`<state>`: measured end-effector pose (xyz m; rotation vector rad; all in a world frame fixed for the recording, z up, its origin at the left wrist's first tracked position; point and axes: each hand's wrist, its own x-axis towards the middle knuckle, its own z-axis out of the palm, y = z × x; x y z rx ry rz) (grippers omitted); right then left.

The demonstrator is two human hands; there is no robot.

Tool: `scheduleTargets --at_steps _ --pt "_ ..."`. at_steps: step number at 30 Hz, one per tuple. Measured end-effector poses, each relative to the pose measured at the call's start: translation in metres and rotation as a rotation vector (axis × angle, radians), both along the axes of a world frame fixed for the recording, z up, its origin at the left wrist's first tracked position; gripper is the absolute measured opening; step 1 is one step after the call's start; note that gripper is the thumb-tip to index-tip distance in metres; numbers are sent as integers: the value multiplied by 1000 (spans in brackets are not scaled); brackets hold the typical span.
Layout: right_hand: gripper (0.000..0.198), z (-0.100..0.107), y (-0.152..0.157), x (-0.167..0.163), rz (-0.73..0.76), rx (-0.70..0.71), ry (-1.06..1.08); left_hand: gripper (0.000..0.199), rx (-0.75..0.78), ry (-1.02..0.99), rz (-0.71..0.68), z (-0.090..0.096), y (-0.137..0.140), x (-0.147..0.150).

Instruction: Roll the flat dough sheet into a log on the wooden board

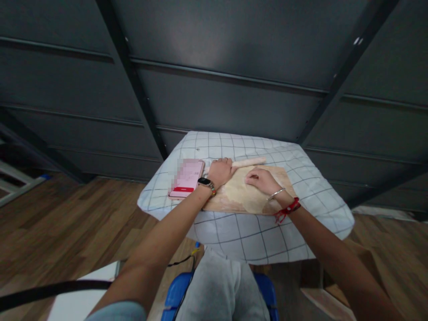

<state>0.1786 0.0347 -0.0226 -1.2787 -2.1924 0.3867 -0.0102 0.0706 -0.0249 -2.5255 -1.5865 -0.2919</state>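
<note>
A thin, pale sheet of dough [244, 192] lies flat over much of a wooden board [217, 206]. Behind it, near the board's far edge, rests a rolling pin [250, 162] dusted pale. My left hand [221, 171] is closed over the pin's left part, which it hides. Over the right part of the dough is my right hand [262, 179], with thumb and fingers pinched together. Whether anything is between those fingertips is too small to tell. A watch is on my left wrist; a bangle and a red cord are on my right.
A phone [185, 180] with a lit, partly blurred screen lies left of the board. Under both is a white checked tablecloth [234, 232]. A grey panel wall [227, 102] rises behind the table. A cardboard box [361, 263] stands on the floor at right.
</note>
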Motion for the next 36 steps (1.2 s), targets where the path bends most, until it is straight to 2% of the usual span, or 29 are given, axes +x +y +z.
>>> scheduleTargets --at_steps 3,8,14,17,20,24,26,32,36 --pt "16 3 -7 -2 24 -3 8 42 -1 -9 2 -1 1 0" --pt "10 -2 -18 -3 102 8 21 46 4 -14 -18 -2 2 -1" --pt "10 -10 -21 -9 67 60 7 48 5 -24 -13 -2 1 -1" --pt "6 -10 -31 -8 92 183 -127 48 27 -23 -13 -4 1 -1" --pt "8 -6 -49 -5 134 316 -357 43 32 -16 -12 -4 1 -1" --pt "20 3 -66 -7 158 351 -562 38 12 -14 -8 -4 2 0" --pt "22 4 -67 -9 147 337 -567 37 9 -14 -1 -4 2 0" --pt "28 4 -65 -4 48 310 -379 36 14 -7 -10 -2 -1 -1" --pt "29 4 -70 -10 91 300 -447 36 28 -11 -11 -2 -1 -2"
